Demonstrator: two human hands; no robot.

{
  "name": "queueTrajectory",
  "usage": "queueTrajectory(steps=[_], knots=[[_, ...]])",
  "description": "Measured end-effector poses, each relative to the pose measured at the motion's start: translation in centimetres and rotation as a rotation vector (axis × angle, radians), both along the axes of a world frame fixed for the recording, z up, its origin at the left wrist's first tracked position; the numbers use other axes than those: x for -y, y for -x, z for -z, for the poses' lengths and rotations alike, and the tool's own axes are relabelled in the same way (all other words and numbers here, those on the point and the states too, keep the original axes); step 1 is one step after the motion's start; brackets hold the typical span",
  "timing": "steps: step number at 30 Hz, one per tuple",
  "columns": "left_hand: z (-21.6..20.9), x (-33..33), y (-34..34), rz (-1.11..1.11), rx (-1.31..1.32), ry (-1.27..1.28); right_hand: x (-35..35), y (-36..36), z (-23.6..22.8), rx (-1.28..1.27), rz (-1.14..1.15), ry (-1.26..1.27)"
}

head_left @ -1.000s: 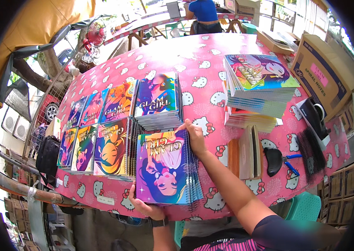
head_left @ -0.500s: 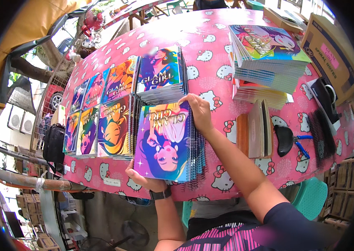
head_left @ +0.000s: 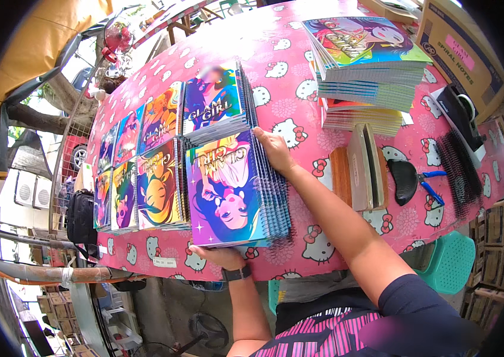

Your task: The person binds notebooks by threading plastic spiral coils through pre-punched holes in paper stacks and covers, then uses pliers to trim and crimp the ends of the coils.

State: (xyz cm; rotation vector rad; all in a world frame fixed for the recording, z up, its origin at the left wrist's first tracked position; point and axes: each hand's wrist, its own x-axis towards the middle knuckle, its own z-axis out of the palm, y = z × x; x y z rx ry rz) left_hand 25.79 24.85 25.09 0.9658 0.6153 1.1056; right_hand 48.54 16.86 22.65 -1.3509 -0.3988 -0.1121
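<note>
A stack of spiral notebooks [head_left: 225, 190] lies at the near end of a row, its top cover showing a dark-haired figure on purple and blue. Its black coil spines fan out along the right side. Against the stack's near edge is my left hand [head_left: 221, 256], with a dark band at the wrist; it cups the lower side and some of its fingers are hidden. My right hand [head_left: 273, 152] is wrapped round the upper right corner at the coils. Just beyond it sits another notebook stack [head_left: 213, 104] with a blue cover.
Several more notebook stacks [head_left: 159, 190] stand to the left. A tall notebook pile [head_left: 365, 53] and a cardboard box [head_left: 463, 59] are at the far right. Wooden blocks [head_left: 362, 169], blue-handled pliers [head_left: 431, 187] and loose black coils [head_left: 460, 172] lie right on the pink patterned tablecloth [head_left: 287, 259].
The notebook stack sits lower and straighter beside its neighbours. My left hand has slid from its lower left corner to the near edge; my right hand has moved down the coil side.
</note>
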Motion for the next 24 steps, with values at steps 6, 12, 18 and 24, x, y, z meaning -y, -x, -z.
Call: queueTrajectory(steps=[6,12,18,24], knots=[[0.0,0.0,-0.5,-0.030,-0.065,-0.097,1.1,0.1,-0.8,-0.094,0.186,0.031],[-1.8,-2.7,1.8,0.348,-0.194,0.058,5.8,7.1,0.1,-0.128,0.114,0.123],[1.1,-5.6,2.8,0.519,-0.283,-0.015,8.3,15.4,-1.2,-0.178,-0.209,0.133],[-0.4,-2.7,4.2,0.579,-0.106,0.203,10.2,18.8,-1.1,0.013,-0.228,0.344]])
